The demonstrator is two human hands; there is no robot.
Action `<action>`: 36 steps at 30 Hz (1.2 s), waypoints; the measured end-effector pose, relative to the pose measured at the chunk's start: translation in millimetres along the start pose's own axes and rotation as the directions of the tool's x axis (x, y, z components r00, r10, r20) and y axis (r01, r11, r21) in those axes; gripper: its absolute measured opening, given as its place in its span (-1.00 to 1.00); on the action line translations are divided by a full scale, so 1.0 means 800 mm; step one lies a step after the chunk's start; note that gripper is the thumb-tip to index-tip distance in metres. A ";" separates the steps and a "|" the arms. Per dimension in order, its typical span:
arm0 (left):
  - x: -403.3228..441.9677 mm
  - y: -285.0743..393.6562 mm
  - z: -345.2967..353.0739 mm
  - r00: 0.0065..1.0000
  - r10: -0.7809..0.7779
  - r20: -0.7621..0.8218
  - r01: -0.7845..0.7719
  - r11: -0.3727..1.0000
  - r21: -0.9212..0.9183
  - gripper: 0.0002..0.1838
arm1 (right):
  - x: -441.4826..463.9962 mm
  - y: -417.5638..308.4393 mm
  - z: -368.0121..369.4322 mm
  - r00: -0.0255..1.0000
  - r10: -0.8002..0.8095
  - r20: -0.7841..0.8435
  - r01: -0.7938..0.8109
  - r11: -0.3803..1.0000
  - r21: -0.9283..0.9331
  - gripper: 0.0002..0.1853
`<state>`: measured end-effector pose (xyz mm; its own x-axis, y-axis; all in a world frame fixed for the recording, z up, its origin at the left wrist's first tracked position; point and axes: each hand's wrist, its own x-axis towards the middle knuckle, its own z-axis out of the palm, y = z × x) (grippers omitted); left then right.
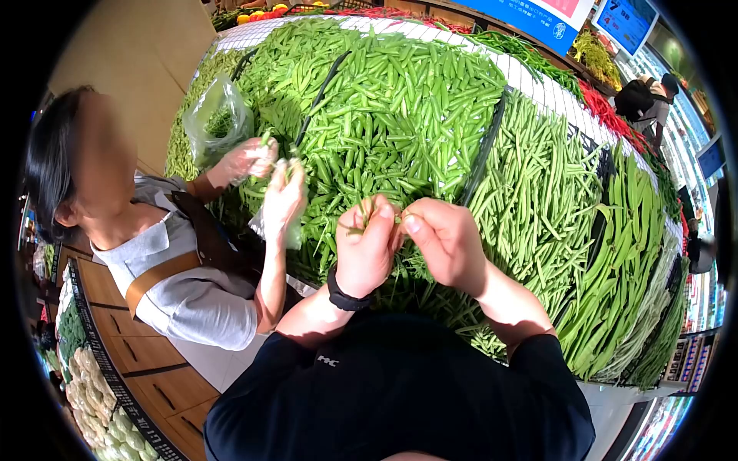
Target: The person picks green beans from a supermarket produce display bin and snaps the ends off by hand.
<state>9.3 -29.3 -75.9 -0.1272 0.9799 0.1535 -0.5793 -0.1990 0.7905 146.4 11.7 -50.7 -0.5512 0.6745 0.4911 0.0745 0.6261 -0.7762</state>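
My left hand, with a dark band on its wrist, is closed around a green pea pod that shows partly between the fingers. My right hand pinches at a small greenish end of the pod beside the left fingertips; the exact grip is partly hidden. Both hands are held close together above a large heap of pea pods. Just right of them, behind a dark divider, lie long green beans.
To my left a co-worker handles greens with both hands, close to a clear plastic bag. Broad flat beans fill the right of the stand. Wooden drawers stand lower left. A price screen hangs at the upper right.
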 end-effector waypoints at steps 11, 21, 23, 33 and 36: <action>0.004 -0.010 -0.047 0.876 0.440 0.197 -0.444 0.575 0.688 -0.83 | 0.014 0.058 0.004 0.947 -0.125 -0.296 0.037 0.957 -0.287 -0.83; -0.012 -0.025 -0.057 0.993 -0.090 -0.071 0.111 0.899 0.425 -0.78 | 0.277 0.264 -0.185 0.795 0.431 -0.427 -0.435 0.896 0.095 -0.56; -0.007 -0.030 -0.060 0.989 -0.072 -0.126 0.114 0.922 0.369 -0.75 | 0.308 0.283 -0.190 0.746 0.513 -0.424 -0.500 0.853 0.152 -0.47; -0.007 -0.042 -0.119 0.899 -0.384 -0.212 0.315 0.901 -0.298 -0.77 | 0.158 0.244 -0.101 0.823 0.538 0.182 -0.313 0.698 -0.644 -0.80; -0.014 -0.048 -0.122 0.893 -0.392 -0.220 0.349 0.913 -0.210 -0.71 | 0.091 0.210 -0.059 0.604 0.693 0.395 -0.260 0.639 -0.724 -0.75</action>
<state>-45.9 -33.5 -166.0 -0.0634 0.9508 -0.3032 -0.7428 0.1579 0.6506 157.9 184.7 -126.8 -0.6093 0.6862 -0.3973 0.7924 0.5082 -0.3375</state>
